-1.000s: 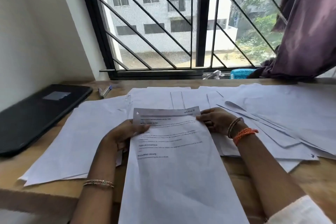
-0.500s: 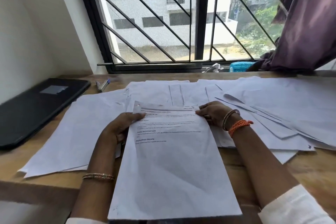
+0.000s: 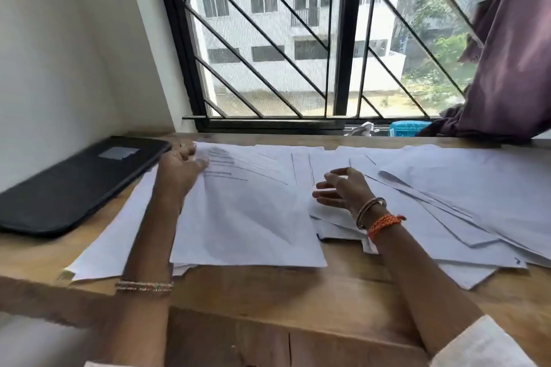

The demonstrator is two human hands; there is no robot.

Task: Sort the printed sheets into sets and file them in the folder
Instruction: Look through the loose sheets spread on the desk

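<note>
**Sorting barely begun, folder untouched**

Head view: I see my left hand (image 3: 182, 168) at the far left corner of a printed sheet (image 3: 247, 211) that lies on top of the left pile. The fingers (image 3: 200, 163) seem to pinch that blurred corner, though I cannot tell for certain. My right hand (image 3: 343, 189) hovers just above the middle papers, fingers relaxed and spread, holding nothing. Loose sheets (image 3: 447, 202) lie fanned and overlapping across the wooden tabletop (image 3: 298, 301), well short of tidy sets. The black folder (image 3: 74, 182) lies shut at the left, beside the papers, with nothing visibly filed. I judge the task early: most of the sorting remains, and all the filing.
</note>
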